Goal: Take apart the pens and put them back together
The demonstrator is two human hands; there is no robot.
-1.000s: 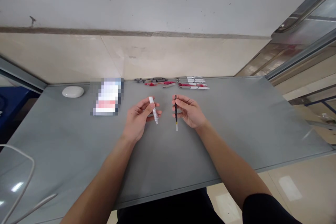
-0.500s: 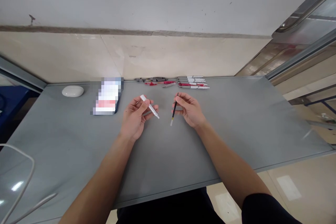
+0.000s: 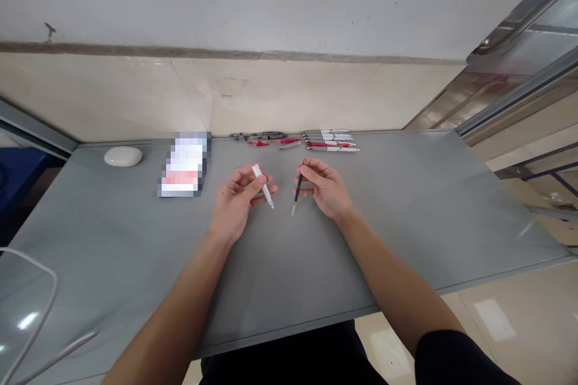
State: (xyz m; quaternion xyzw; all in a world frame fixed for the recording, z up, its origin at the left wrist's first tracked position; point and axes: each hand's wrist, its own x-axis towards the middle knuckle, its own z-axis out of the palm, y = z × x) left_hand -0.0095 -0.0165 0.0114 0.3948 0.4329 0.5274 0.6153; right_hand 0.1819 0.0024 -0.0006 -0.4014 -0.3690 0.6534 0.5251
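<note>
My left hand is closed around a white pen barrel, which slants down to the right with its tip over the grey table. My right hand pinches a thin black ink refill near its top end; its pale tip points down and to the left. The two hands face each other a short way apart, and the barrel tip and the refill tip are close but not touching.
Red and white pens and pen parts lie in a row at the table's back edge against the wall. A blurred card or packet and a white oval case lie at the back left. A white cable curves over the near left corner.
The left hand has turned the barrel, flatter half a second ago, steeper again now. The right hand has tilted the refill from upright to slanting, its tip nearer the barrel.
</note>
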